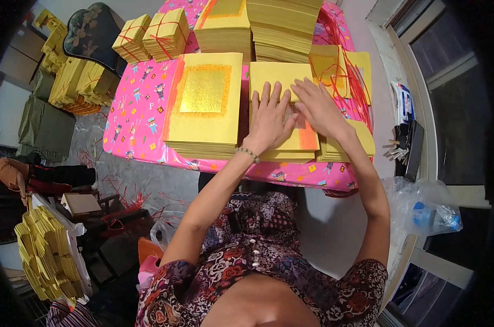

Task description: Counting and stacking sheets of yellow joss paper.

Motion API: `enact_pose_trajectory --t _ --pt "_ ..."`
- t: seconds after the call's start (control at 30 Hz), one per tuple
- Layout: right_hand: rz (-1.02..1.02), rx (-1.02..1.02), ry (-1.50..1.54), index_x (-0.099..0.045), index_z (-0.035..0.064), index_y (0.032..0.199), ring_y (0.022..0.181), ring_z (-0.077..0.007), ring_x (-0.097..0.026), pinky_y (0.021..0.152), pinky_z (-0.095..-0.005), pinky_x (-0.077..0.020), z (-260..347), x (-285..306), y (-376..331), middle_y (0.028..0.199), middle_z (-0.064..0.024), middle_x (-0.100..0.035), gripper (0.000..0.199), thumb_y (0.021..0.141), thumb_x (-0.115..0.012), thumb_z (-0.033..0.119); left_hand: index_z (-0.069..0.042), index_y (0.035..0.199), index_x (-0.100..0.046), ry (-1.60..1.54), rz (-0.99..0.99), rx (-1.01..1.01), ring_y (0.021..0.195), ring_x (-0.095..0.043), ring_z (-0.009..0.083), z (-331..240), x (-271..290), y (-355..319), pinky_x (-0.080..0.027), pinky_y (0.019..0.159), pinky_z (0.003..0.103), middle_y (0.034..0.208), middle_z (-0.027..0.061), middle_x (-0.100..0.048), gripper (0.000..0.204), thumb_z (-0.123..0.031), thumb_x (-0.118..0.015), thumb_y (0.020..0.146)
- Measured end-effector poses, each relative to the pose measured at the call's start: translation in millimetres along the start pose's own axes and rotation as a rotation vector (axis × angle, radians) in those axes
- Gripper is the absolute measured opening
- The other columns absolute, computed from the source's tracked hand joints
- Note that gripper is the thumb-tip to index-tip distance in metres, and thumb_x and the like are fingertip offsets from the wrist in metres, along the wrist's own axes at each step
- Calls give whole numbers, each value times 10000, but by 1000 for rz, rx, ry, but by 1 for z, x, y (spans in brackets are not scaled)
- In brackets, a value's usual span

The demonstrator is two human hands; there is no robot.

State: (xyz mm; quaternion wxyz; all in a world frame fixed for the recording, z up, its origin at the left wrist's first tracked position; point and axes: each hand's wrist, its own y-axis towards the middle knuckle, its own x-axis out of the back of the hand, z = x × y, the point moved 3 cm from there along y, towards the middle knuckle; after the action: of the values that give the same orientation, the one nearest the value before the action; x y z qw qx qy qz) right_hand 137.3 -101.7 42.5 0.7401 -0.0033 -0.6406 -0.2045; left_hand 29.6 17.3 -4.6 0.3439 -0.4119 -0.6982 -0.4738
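Nearest to me as I look on, the worker's patterned garment point(258, 240) fills the foreground, both bare forearms reaching forward. A beaded bracelet point(249, 155) rings the left wrist. The left hand point(270, 122) lies flat, fingers spread wide, upon a stack of yellow paper point(273, 74) at the table's near side; an orange band shows at the stack's near right corner. The right hand point(322, 111) rests on the same stack, palm down and opened out, its fingertips close to the left hand's. Neither hand visibly grips anything. To the left, just beside, stands a second stack point(202, 95) topped by a gold square; to the right, a lower stack point(353, 143). Beyond these, red strands point(357, 101) trail over yellow paper, and a taller pile point(284, 32) rises behind. Two bundles point(166, 34) bound in red occupy the far left of the pink printed tablecloth point(128, 122). Farther off, a dark floral chair back point(94, 32) adjoins more yellow bundles point(75, 82).
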Motion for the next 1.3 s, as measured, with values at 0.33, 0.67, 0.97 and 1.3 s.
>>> enact_pose_trajectory --t 0.33,0.67,0.97,1.3 --pt "322 -146 118 -170 68 1571 1526 -294 -54 1203 -564 -95 7 -14 -33 1647 -134 -104 782 1008 -339 583 -68 1422 -471 6 -35 -18 1440 -255 421 -2 -5 0 -167 1160 597 1516 213 -370 610 -401 -551 917" --pt "321 -146 131 -161 77 1574 1529 -280 -27 1203 -570 -72 2 -22 -34 1652 -126 -81 817 994 -322 629 -42 1472 -401 36 -78 1 1460 -223 425 0 5 -16 -160 1183 558 1542 265 -302 666 -422 -527 940" --pt "312 -145 85 -209 139 1574 1524 -300 -53 1202 -582 -71 11 -16 -28 1649 -111 -110 770 993 -316 633 46 1456 -384 -47 32 56 1444 -148 527 4 8 -22 -141 1185 585 1527 342 -257 692 -397 -525 943" --pt "236 -111 55 -256 163 1562 1516 -327 -91 1190 -601 -120 5 -30 -34 1643 -101 -148 681 1016 -337 562 48 1470 -357 -17 6 16 1433 -113 562 4 7 -25 -127 1194 564 1523 348 -259 672 -399 -485 985"
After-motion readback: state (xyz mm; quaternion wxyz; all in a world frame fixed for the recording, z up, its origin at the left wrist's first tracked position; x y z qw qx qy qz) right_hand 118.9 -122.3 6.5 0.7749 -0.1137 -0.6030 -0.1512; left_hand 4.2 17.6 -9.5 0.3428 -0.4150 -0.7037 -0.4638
